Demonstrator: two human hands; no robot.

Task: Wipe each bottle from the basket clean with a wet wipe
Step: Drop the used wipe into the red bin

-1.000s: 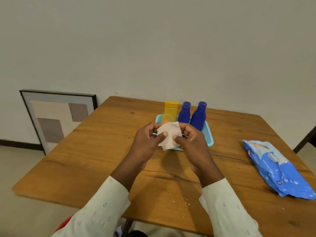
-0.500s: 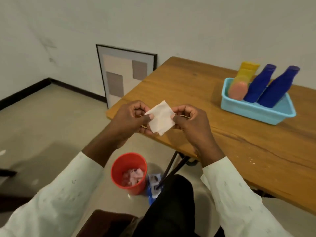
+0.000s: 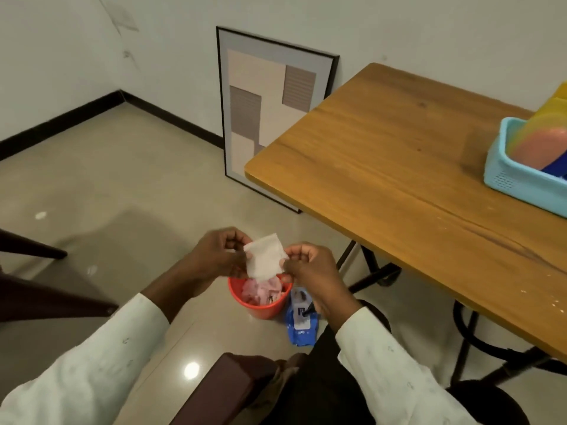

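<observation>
Wet wipe [image 3: 264, 256]: a white, folded square, held in the lower centre of the frame, directly above the open mouth of the red bin [image 3: 260, 302] on the floor.
Wipe orientation: roughly flat toward the camera, tilted so that one corner pointed to the upper right; no clear long axis.
Left hand [image 3: 221, 256]: fingers curled, pinching the wipe's left edge between thumb and fingertips.
Right hand [image 3: 306, 265]: fingers curled, pinching the wipe's right edge.
Key relation: the bin lay straight below the wipe, between the two wrists; neither hand was clearly nearer to it. Judgement: a release by both hands would drop the wipe into the bin.
Bin contents: crumpled pinkish-white sheets, probably used wipes.
Basket [image 3: 518, 173]: light blue, on the table [image 3: 399, 167] at the right edge of the frame, well apart from both hands and nearer the right one.
Bottles [image 3: 543, 139]: yellow, pink and blue forms leaned in the basket, cropped by the frame edge; their count could not be told.
Blue pack [image 3: 299, 326]: a wipes pack on the floor just beside the bin, lower right of it, partly hidden by the right wrist.
Writing: a white panel with dark marks showed on the blue pack; too small to read. No brand or label was legible anywhere.
Framed picture [image 3: 270, 111]: leaned against the wall, upper centre of the frame.
</observation>
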